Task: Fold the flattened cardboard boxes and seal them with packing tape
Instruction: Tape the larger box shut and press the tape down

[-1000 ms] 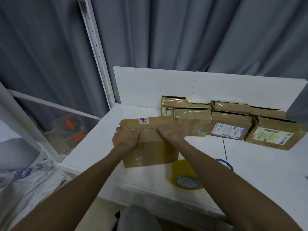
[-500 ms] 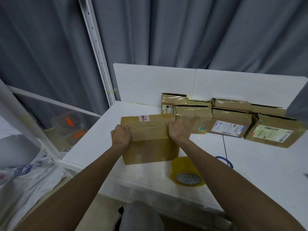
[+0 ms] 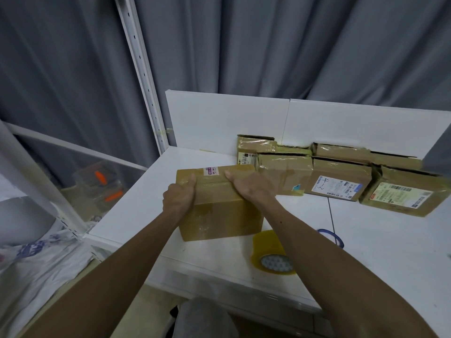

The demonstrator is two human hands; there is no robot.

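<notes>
Tabletop (image 3: 380, 242), left hand (image 3: 179, 199), right hand (image 3: 251, 189) gripping box (image 3: 219, 212)

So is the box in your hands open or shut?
Shut. On the box, the top flaps lie flat under shiny tape, and the left hand and right hand grip its top edges.

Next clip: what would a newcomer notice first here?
The left hand and right hand grip the top of a brown taped cardboard box on the white table. A yellowish roll of packing tape lies by its front right corner; a row of labelled brown cardboard parcels stands behind, to the right.
</notes>
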